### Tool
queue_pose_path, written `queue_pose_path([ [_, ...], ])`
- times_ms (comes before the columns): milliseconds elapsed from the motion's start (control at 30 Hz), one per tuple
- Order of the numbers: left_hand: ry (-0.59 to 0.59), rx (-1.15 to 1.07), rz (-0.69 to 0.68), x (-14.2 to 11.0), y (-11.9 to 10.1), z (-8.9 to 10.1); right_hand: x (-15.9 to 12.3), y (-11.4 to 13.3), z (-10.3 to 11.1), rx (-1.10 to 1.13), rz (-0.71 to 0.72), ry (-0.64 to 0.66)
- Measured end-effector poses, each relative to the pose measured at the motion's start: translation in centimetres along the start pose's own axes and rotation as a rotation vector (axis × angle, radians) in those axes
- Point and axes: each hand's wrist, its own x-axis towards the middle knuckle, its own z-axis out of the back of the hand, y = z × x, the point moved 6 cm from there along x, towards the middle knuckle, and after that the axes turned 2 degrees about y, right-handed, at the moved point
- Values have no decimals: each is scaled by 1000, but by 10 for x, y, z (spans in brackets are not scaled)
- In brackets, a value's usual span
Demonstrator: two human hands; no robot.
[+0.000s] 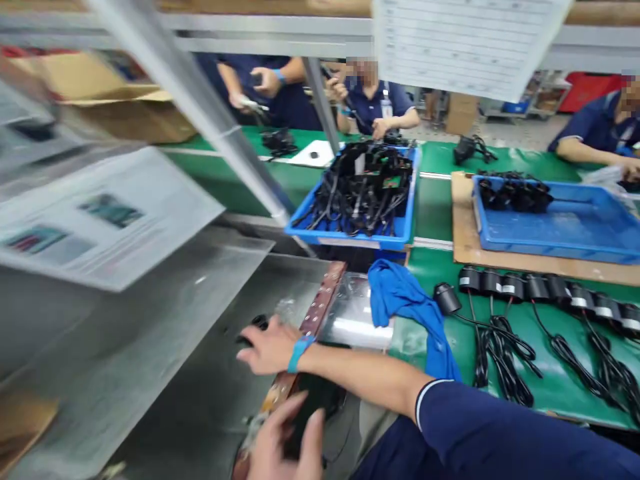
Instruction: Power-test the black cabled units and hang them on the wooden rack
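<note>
Lowest in view, the person's left hand (283, 443) rises blurred from the bottom edge, its fingers loosely bent next to a dark flat object (317, 400); I cannot tell whether it grips that object or only lies against it. Just beyond it, the right hand (267, 347), with a bright blue wristband (299, 353) on its wrist, reaches across from a navy sleeve. Its palm faces down and its fingers are spread wide, closed on nothing. The fingertips rest at a small black rounded part (257, 323), which lies on the dull grey metal surface (200, 400), just left of a long brown perforated strip (323, 300). To my eye this is a reach for that part, with the grasp not yet made. Picking it up would call for the fingers to curl in around it and clear the strip's edge. To the right, a crumpled blue cloth (400, 300) drapes onto the green tabletop (550, 380), where a row of black cylindrical units with coiled black cables (540, 288) lies side by side. Behind them a blue plastic tray heaped with black cables (345, 238) sits near a second, shallower blue tray (575, 230) on a sheet of brown cardboard (463, 233). Across the line, other people in navy shirts work with their own hands, well apart from this person's.
</note>
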Motion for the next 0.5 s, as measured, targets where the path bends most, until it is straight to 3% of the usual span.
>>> queue_pose_path([
  [67,163,26,-281,42,-62,-57,1,-3,-1,86,-13,14],
  [167,547,99,-716,79,-146,-167,0,-9,5,170,-52,32],
  [267,726,314,-980,88,-183,-250,0,-14,9,219,-85,34],
  [367,721,465,-1163,83,-193,-285,3,-16,6,224,-92,50],
  [500,769,476,-1179,86,-200,-276,6,-16,4,213,-76,31],
])
